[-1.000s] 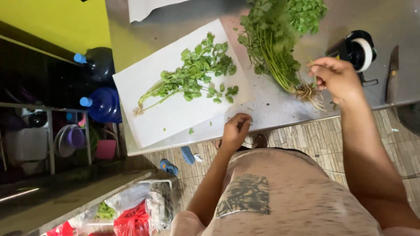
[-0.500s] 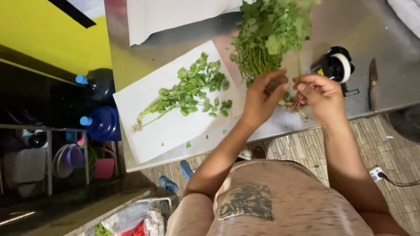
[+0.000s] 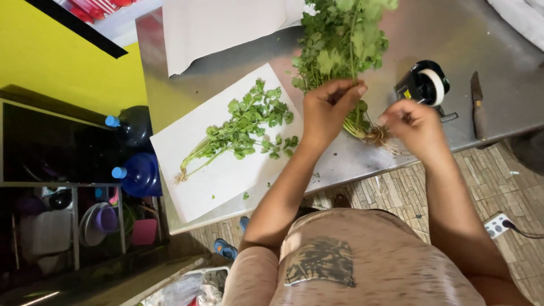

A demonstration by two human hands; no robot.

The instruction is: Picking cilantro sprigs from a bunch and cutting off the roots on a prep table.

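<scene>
Gripping a big coriander bunch (image 3: 340, 51) by its stems, the left hand (image 3: 327, 107) is closed tight and lifts it off the steel table (image 3: 498, 39), so the right hand (image 3: 416, 126), fingers pinched shut, can pick at the muddy roots (image 3: 378, 135). A smaller coriander sprig (image 3: 241, 127) lies apart on a white paper sheet (image 3: 198, 187). A tape dispenser (image 3: 424, 85) and a knife (image 3: 477, 105) sit just right of the hands, crowding that side.
</scene>
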